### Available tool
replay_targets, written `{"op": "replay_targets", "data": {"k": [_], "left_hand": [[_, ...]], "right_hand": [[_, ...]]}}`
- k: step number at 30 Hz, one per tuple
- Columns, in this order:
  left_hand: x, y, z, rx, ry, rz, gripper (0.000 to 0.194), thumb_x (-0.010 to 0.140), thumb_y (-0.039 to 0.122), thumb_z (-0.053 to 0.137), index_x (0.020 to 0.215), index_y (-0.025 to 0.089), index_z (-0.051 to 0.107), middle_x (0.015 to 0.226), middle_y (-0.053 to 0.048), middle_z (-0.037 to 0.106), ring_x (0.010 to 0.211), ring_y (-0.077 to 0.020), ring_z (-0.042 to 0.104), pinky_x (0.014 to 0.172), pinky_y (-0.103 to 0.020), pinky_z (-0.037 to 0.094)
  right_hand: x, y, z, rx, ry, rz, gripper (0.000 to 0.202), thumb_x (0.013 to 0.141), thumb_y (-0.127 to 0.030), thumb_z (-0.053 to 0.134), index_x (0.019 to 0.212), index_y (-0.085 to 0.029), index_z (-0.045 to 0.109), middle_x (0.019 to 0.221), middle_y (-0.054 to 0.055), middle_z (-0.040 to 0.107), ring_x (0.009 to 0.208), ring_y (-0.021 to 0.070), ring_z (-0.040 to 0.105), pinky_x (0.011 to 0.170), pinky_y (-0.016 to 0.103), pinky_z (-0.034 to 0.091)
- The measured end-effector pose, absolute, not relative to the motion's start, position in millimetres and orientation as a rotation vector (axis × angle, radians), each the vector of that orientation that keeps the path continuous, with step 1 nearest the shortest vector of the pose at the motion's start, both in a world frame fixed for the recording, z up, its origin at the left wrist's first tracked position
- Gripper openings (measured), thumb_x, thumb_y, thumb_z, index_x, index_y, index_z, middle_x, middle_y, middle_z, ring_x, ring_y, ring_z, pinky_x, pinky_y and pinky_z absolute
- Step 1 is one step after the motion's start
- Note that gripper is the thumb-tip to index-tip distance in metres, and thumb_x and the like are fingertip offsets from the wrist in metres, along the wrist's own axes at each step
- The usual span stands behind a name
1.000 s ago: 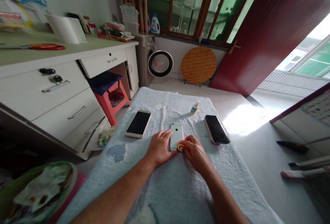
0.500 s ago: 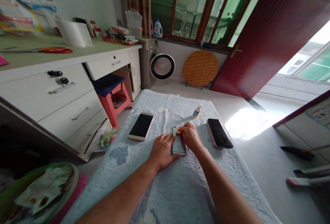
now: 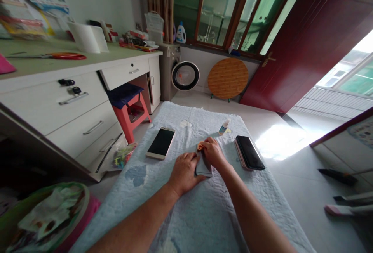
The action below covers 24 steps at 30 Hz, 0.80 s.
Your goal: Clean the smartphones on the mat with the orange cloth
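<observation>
Waste basket (image 3: 86,202) holding crumpled tissue (image 3: 43,214), cut off at left, right hand (image 3: 213,153) pinching orange cloth (image 3: 200,146), left hand (image 3: 184,170) gripping part-hidden phone (image 3: 204,166).

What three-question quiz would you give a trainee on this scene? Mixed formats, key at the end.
1. Multiple choice: what does the left hand touch?
A) the spray bottle
B) the middle phone
C) the red stool

2. True or false: the right hand has its grip on an orange cloth at the far end of the middle phone.

3. Fill in (open or shut): the round door of the washing machine stands ____.

Key: 1 B; 2 true; 3 open.
</observation>
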State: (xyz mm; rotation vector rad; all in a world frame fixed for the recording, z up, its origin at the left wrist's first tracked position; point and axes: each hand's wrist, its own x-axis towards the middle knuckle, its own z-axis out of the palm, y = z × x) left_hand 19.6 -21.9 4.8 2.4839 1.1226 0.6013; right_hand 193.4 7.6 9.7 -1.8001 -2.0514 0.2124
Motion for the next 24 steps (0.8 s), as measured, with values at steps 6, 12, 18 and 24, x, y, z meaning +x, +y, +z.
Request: {"op": "replay_targets", "data": {"k": [6, 12, 18, 24], "left_hand": [[20, -21, 0, 2.46, 1.147, 0.643, 0.067, 0.066, 0.062, 0.07, 0.113, 0.017, 0.056, 0.109, -0.01, 0.059, 0.105, -0.0313, 0.054, 0.094, -0.045, 0.041], [22, -21, -9, 2.349, 1.192, 0.832, 0.103, 0.06, 0.052, 0.076, 0.14, 0.02, 0.02, 0.137, -0.016, 0.041, 0.125, -0.0345, 0.041, 0.101, -0.05, 0.036], [24, -22, -12, 2.311, 1.256, 0.812, 0.115, 0.055, 0.041, 0.078, 0.143, 0.019, 0.006, 0.142, -0.018, 0.035, 0.131, -0.0359, 0.035, 0.106, -0.051, 0.032], [24, -21, -14, 2.334, 1.236, 0.861, 0.106, 0.061, 0.032, 0.068, 0.145, 0.017, 0.004, 0.14, -0.019, 0.036, 0.13, -0.0347, 0.038, 0.105, -0.048, 0.033]], "right_hand": [[190, 29, 13, -1.766, -2.186, 0.212, 0.026, 0.087, -0.01, 0.048, 0.092, -0.021, 0.071, 0.093, 0.005, 0.056, 0.091, 0.0161, 0.048, 0.085, 0.026, 0.033], [180, 17, 21, -1.709, -2.3, 0.181, 0.02, 0.089, -0.017, 0.051, 0.086, -0.019, 0.071, 0.093, 0.006, 0.055, 0.087, 0.016, 0.046, 0.083, 0.026, 0.035], [170, -4, 27, -1.682, -2.385, 0.237, 0.015, 0.086, -0.019, 0.056, 0.085, -0.019, 0.071, 0.091, 0.006, 0.054, 0.083, 0.0161, 0.045, 0.078, 0.026, 0.037], [162, -39, 30, -1.698, -2.398, 0.356, 0.016, 0.087, -0.021, 0.054, 0.082, -0.02, 0.069, 0.091, 0.005, 0.051, 0.086, 0.0162, 0.044, 0.071, 0.025, 0.038]]}}
